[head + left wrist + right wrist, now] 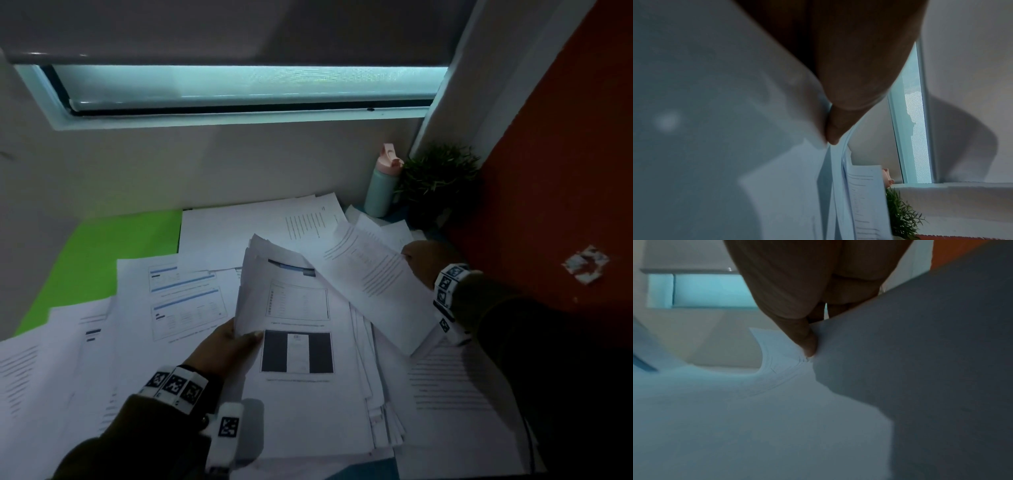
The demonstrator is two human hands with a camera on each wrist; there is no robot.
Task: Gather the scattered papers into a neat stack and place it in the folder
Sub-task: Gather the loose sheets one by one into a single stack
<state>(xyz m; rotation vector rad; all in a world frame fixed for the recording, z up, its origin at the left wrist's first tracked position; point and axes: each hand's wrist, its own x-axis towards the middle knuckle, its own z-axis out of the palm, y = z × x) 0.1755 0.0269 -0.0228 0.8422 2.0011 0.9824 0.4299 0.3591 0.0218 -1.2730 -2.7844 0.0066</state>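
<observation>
Dim desk (363,471) w/ scattered printed papers (185,301)

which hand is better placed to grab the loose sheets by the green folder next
Left, probably. The left hand with its bundle is nearer the green folder; the right hand pinches a sheet across the desk.

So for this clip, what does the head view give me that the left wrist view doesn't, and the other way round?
Only the head view shows the green folder at the far left, the loose sheets spread over the desk, and the right hand pinching a single sheet. Only the left wrist view shows the left thumb pressed against the edges of the bundle of papers. Both show the left hand gripping that bundle, the window, the bottle and the plant.
</observation>
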